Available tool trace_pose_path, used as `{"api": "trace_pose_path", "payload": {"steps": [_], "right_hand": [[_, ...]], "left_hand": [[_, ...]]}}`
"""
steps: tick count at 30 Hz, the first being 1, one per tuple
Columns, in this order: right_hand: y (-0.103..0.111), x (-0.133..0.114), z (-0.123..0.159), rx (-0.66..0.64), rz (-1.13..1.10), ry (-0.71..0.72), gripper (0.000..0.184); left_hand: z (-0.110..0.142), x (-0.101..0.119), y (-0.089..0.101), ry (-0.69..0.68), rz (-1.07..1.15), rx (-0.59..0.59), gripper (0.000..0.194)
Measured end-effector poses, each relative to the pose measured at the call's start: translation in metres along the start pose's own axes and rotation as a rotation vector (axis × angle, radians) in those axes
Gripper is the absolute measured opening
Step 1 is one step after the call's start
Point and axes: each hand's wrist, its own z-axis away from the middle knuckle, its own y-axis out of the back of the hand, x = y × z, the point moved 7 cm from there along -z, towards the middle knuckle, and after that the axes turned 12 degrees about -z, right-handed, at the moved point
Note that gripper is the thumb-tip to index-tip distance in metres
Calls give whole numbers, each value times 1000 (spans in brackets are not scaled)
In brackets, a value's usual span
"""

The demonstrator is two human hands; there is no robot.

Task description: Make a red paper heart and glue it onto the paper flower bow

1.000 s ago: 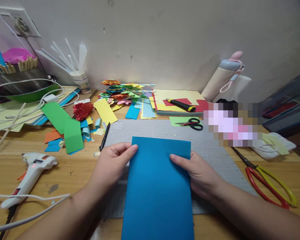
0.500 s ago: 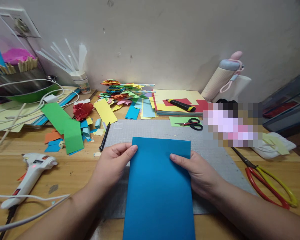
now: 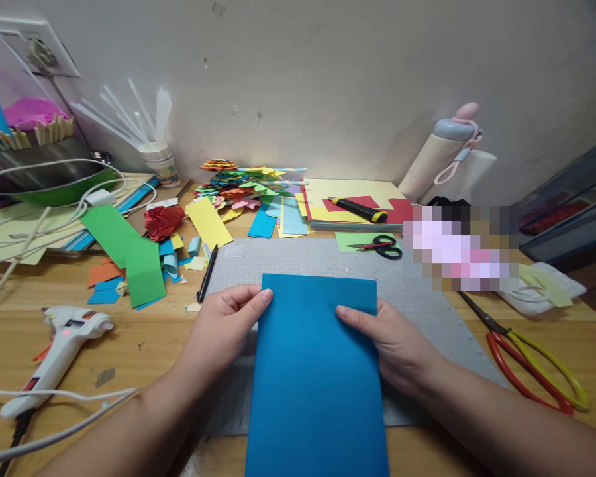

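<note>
A long blue sheet of paper (image 3: 318, 384) hangs in both my hands over the grey cutting mat (image 3: 427, 331), its lower end running out of view. My left hand (image 3: 233, 318) pinches its left edge near the top corner, thumb in front. On the opposite edge, my right hand (image 3: 392, 338) grips the sheet with the thumb flat on its face and the fingers hidden behind. Beyond the sheet, small black-handled scissors (image 3: 380, 247) lie on a light green paper piece. A black pen (image 3: 207, 273) rests by the mat's left edge.
At left are a white glue gun (image 3: 62, 351) with its cord, green paper strips (image 3: 134, 258) and scraps. Paper flowers (image 3: 243, 182) and a stack of paper with a utility knife (image 3: 358, 209) stand along the wall. Large red-and-yellow-handled scissors (image 3: 531, 364) lie at right.
The view has shifted very slightly. Both hands keep the same hold on the blue sheet of paper, and nothing else has visibly moved.
</note>
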Motion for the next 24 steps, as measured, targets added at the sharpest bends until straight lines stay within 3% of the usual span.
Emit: {"api": "trace_pose_path", "payload": {"steps": [2, 5, 8, 12, 14, 17, 19, 22, 24], "right_hand": [[1, -2, -1, 11, -1, 17, 39], [5, -9, -5, 50, 4, 58, 46], [8, -20, -10, 87, 39, 147, 62], [12, -47, -2, 142, 335, 523, 83], [0, -49, 10, 46, 664, 696, 91], [-27, -26, 27, -259, 1135, 813, 105], [-38, -11, 35, -414, 1269, 836, 91], [-39, -12, 31, -412, 1122, 762, 71], [-26, -24, 18, -235, 832, 649, 64]], "left_hand": [[-1, -1, -1, 13, 3, -5, 28], [-3, -7, -9, 59, -36, -111, 26], [-4, -11, -11, 76, -121, -170, 35], [-10, -17, 7, 102, -86, 7, 41], [-12, -21, 16, 139, -27, 105, 42], [-13, -24, 19, 184, 125, 146, 41], [-13, -24, 17, 205, 206, 139, 44], [-14, -22, 23, 184, 228, 208, 48], [-15, -20, 28, 131, 220, 260, 51]]}}
